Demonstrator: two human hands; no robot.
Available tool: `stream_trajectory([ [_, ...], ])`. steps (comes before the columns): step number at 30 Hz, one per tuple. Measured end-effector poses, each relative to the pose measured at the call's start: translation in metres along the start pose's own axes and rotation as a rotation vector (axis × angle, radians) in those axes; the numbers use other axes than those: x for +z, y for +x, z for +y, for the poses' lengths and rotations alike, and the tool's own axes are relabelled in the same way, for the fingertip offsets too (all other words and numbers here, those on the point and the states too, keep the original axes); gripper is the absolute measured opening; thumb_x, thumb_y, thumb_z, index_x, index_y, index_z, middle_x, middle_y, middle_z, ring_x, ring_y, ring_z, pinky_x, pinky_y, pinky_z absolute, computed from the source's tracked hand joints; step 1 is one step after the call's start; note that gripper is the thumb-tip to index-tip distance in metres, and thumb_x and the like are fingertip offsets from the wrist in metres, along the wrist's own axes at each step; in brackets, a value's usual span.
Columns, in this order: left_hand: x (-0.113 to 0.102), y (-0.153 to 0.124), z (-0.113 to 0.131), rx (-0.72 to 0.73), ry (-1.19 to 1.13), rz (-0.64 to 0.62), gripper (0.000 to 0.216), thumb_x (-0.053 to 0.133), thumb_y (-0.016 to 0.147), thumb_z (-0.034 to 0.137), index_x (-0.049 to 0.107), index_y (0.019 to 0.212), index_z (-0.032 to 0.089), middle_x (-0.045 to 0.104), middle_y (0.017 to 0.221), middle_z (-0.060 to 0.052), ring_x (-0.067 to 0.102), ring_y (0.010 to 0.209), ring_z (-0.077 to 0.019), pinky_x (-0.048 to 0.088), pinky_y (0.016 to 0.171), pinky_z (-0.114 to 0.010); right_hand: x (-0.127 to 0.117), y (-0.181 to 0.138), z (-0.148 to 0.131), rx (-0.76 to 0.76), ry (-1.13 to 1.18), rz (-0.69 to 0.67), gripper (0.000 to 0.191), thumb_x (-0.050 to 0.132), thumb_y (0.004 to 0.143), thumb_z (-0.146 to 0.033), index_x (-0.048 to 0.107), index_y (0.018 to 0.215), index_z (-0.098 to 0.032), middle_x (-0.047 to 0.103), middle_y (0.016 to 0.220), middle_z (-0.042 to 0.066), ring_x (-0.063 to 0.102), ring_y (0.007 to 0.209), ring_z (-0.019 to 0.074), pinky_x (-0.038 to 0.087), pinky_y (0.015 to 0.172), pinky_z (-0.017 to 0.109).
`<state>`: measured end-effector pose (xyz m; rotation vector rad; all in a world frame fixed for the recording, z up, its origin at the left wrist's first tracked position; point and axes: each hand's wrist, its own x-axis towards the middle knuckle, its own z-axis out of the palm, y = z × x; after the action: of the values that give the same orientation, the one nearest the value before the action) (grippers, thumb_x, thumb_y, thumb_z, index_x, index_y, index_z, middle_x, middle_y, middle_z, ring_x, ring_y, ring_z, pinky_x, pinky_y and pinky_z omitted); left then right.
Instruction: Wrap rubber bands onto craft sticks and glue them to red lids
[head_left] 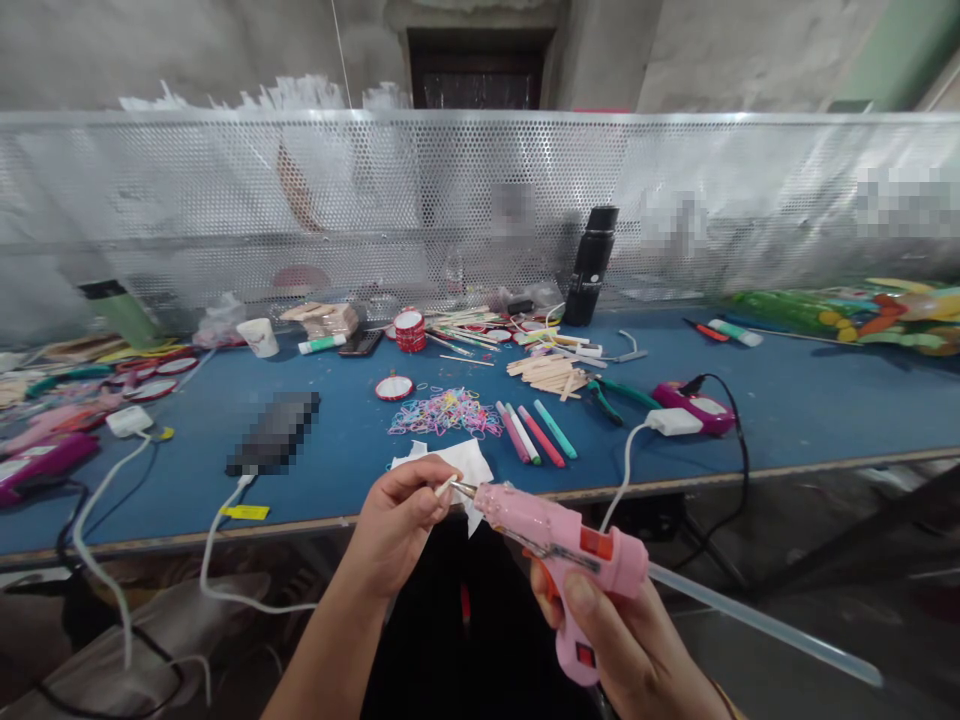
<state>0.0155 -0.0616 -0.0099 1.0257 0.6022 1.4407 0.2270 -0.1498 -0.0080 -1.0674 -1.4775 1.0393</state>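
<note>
A pink hot glue gun [551,525] is gripped by its handle in my right hand [615,640], with a long clear glue stick [772,620] jutting from its rear. Its metal nozzle touches or almost touches a small pale stick [445,488]. My left hand [405,515] pinches that stick between thumb and fingertips; most of it is hidden. Just behind them, a white paper tissue [469,462] lies at the table's front edge. Beyond the tissue is a pile of colourful paper clips [446,410], with several markers [532,432] to its right.
On the blue table [352,420] are wooden craft sticks [547,373], green-handled pliers [604,402], a purple power box [694,408], a black bottle [591,265], a red tape roll [409,330] and a phone [276,432] on a white cable. A perforated metal panel [300,210] closes off the back.
</note>
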Motion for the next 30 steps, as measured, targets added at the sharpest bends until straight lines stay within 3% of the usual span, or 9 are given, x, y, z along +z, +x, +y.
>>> stream_trajectory([
  [5, 0.0002, 0.0001, 0.0002, -0.034, -0.006, 0.056, 0.035, 0.101, 0.055, 0.041, 0.085, 0.076, 0.018, 0.07, 0.078, -0.004, 0.048, 0.054, -0.0036, 0.043, 0.054, -0.019, 0.0042, -0.0037, -0.0067, 0.053, 0.016, 0.043, 0.062, 0.048, 0.095, -0.074, 0.068, 0.077, -0.018, 0.056, 0.068, 0.003, 0.049, 0.059, 0.0135, 0.044, 0.054, 0.026],
  [15, 0.0039, 0.0002, 0.0017, -0.019, -0.015, 0.038, 0.034, 0.1, 0.057, 0.041, 0.084, 0.076, 0.017, 0.069, 0.076, -0.004, 0.047, 0.054, -0.0038, 0.043, 0.053, -0.018, -0.0009, 0.0005, -0.0038, -0.04, -0.03, -0.056, 0.058, 0.046, 0.099, -0.068, 0.069, 0.081, -0.018, 0.059, 0.069, 0.003, 0.053, 0.06, 0.0136, 0.047, 0.056, 0.024],
  [30, 0.0052, 0.0011, 0.0029, -0.04, -0.015, 0.04, 0.034, 0.101, 0.055, 0.039, 0.084, 0.075, 0.017, 0.069, 0.074, -0.003, 0.047, 0.053, -0.0028, 0.043, 0.052, -0.016, -0.0034, 0.0004, 0.0001, -0.109, -0.083, -0.035, 0.05, 0.048, 0.101, -0.061, 0.069, 0.088, -0.018, 0.062, 0.073, 0.004, 0.054, 0.062, 0.0144, 0.049, 0.057, 0.025],
])
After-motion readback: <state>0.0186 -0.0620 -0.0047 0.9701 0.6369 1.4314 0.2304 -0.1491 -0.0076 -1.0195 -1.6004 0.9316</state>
